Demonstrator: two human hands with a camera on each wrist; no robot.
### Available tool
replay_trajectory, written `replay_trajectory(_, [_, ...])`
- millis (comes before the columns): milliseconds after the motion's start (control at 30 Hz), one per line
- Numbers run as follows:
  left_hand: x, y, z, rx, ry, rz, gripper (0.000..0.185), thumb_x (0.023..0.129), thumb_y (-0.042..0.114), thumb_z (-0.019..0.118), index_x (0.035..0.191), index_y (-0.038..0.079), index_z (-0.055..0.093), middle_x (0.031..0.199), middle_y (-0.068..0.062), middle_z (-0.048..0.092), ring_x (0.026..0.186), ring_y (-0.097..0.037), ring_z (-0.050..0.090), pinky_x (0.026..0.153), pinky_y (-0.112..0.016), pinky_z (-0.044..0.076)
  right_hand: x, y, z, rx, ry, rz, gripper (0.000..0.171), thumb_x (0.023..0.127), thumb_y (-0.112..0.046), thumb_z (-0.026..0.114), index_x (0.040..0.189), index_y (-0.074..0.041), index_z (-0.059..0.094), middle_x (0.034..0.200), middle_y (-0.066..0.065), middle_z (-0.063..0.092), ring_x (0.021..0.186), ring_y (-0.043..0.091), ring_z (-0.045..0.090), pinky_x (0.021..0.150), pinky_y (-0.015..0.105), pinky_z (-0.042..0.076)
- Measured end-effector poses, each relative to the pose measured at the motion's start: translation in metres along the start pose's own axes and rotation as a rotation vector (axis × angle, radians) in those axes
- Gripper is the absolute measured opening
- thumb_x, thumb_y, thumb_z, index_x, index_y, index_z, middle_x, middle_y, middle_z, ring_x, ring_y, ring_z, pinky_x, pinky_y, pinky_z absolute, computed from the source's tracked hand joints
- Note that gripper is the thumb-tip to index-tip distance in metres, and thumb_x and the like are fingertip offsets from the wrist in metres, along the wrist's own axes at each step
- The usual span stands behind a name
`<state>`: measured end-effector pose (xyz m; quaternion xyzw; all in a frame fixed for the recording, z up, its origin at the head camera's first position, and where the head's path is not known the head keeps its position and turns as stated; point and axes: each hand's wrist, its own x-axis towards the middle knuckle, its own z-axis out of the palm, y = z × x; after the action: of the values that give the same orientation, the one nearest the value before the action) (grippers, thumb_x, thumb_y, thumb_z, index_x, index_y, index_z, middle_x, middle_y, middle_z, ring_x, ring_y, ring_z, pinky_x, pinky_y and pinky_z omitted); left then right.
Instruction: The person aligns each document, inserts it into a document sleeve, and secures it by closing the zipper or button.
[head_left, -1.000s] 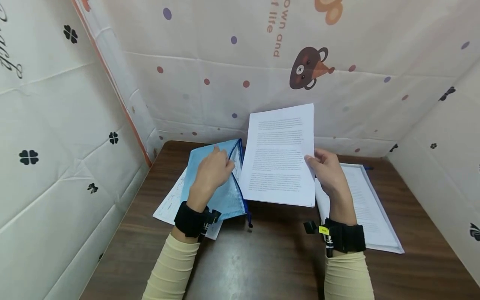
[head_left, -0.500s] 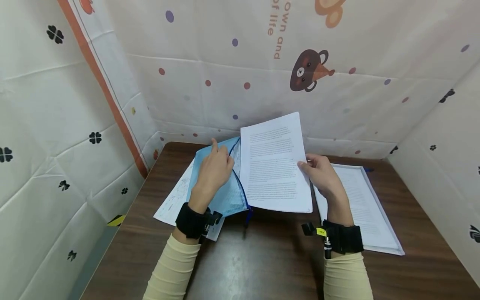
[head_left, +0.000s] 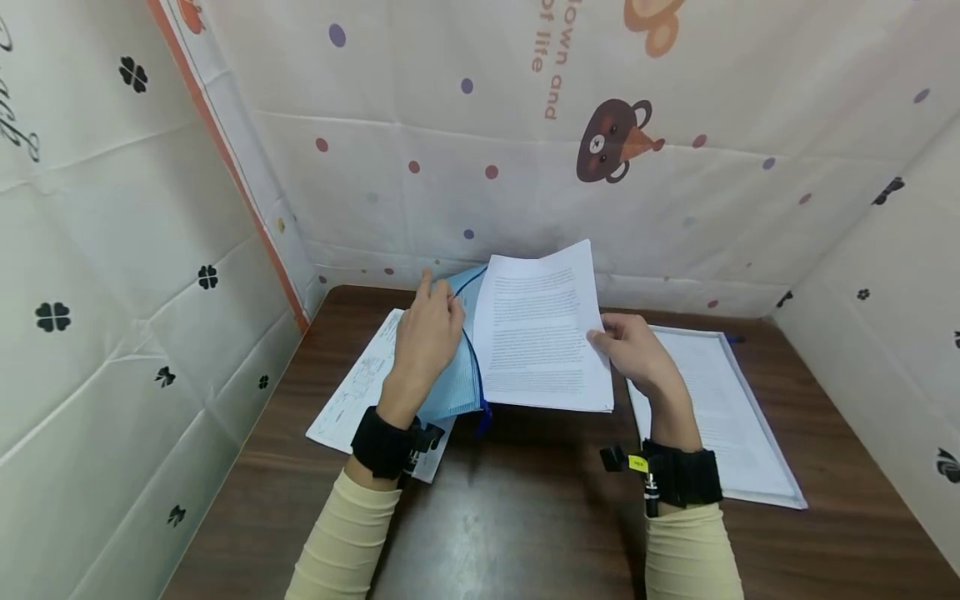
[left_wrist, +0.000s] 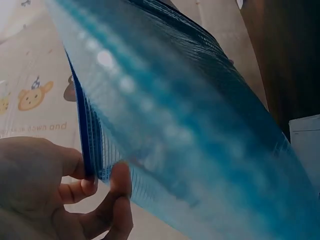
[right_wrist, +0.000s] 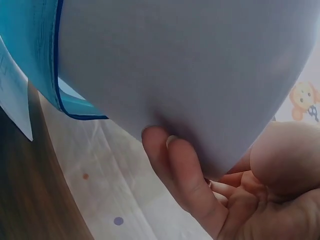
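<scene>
My left hand (head_left: 426, 342) pinches the edge of a blue mesh zipper pouch (head_left: 453, 383) between thumb and fingers, holding it tilted up off the table. In the left wrist view the pouch (left_wrist: 200, 150) fills most of the picture, its dark blue zipper edge by the fingers. A few printed sheets of paper (head_left: 540, 333) stand upright, gripped at their right edge by my right hand (head_left: 637, 354). Seen from the right wrist, the left side of the paper (right_wrist: 175, 60) sits within the pouch's parted mouth (right_wrist: 57, 65). A blue zipper pull (head_left: 485, 417) hangs at the pouch's lower corner.
Handwritten sheets (head_left: 356, 387) lie on the dark wooden table (head_left: 480, 533) below the left hand. At right is a shallow white tray-like holder (head_left: 783, 479) with printed paper, partly behind the right wrist. A patterned cloth wall (head_left: 420, 108) closes off the back.
The right hand has brought the paper left and lower, its left edge now at the pouch's mouth. The pouch has turned more edge-on, baring more of the handwritten sheets.
</scene>
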<state>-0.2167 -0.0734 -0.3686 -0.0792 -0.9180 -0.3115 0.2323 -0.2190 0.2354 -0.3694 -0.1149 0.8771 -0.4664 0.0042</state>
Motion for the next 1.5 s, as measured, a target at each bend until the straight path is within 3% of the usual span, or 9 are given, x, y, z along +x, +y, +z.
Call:
replay_trajectory(333, [0.0, 0.0, -0.001, 0.01, 0.07, -0.054, 0.024, 0.111, 0.016, 0.048, 0.096, 0.001, 0.059, 0.157, -0.032, 0.044, 0.064, -0.029, 0.06, 0.054, -0.041, 0.051, 0.0, 0.001, -0.003, -0.059, 0.028, 0.047, 0.039, 0.109, -0.007, 0.048, 0.142, 0.013, 0.057, 0.119, 0.028, 0.071, 0.095, 0.033, 0.073, 0.076, 0.035, 0.055])
replay_trajectory(800, [0.002, -0.003, 0.003, 0.042, 0.068, -0.062, 0.025, 0.11, 0.017, 0.047, 0.094, 0.002, 0.057, 0.155, -0.032, 0.047, 0.066, -0.031, 0.062, 0.057, -0.046, 0.053, -0.003, 0.001, -0.012, 0.132, -0.036, -0.006, 0.041, 0.108, -0.003, 0.047, 0.146, 0.011, 0.054, 0.121, 0.031, 0.071, 0.093, 0.03, 0.077, 0.075, 0.032, 0.06])
replay_trajectory(1300, [0.003, -0.003, 0.003, 0.039, 0.048, -0.081, 0.025, 0.11, 0.018, 0.046, 0.093, 0.003, 0.057, 0.156, -0.03, 0.047, 0.068, -0.031, 0.063, 0.057, -0.045, 0.052, -0.004, -0.005, -0.011, 0.056, 0.009, 0.009, 0.042, 0.103, -0.001, 0.047, 0.142, 0.01, 0.059, 0.116, 0.029, 0.073, 0.086, 0.03, 0.076, 0.069, 0.032, 0.058])
replay_trajectory(1367, [0.002, -0.003, 0.003, 0.049, 0.029, -0.077, 0.024, 0.11, 0.018, 0.047, 0.094, 0.004, 0.058, 0.147, -0.028, 0.055, 0.069, -0.03, 0.062, 0.057, -0.045, 0.052, -0.004, -0.005, -0.011, 0.065, -0.005, -0.015, 0.042, 0.105, -0.003, 0.047, 0.143, 0.009, 0.058, 0.116, 0.027, 0.074, 0.089, 0.028, 0.077, 0.073, 0.031, 0.058])
replay_trajectory(1500, [0.001, -0.002, 0.003, 0.088, -0.072, -0.043, 0.021, 0.109, 0.018, 0.052, 0.094, 0.005, 0.059, 0.105, -0.016, 0.065, 0.069, -0.026, 0.056, 0.058, -0.039, 0.048, -0.004, -0.003, -0.013, 0.124, -0.05, -0.096, 0.039, 0.11, -0.005, 0.048, 0.145, 0.009, 0.056, 0.117, 0.027, 0.074, 0.095, 0.027, 0.077, 0.081, 0.029, 0.058])
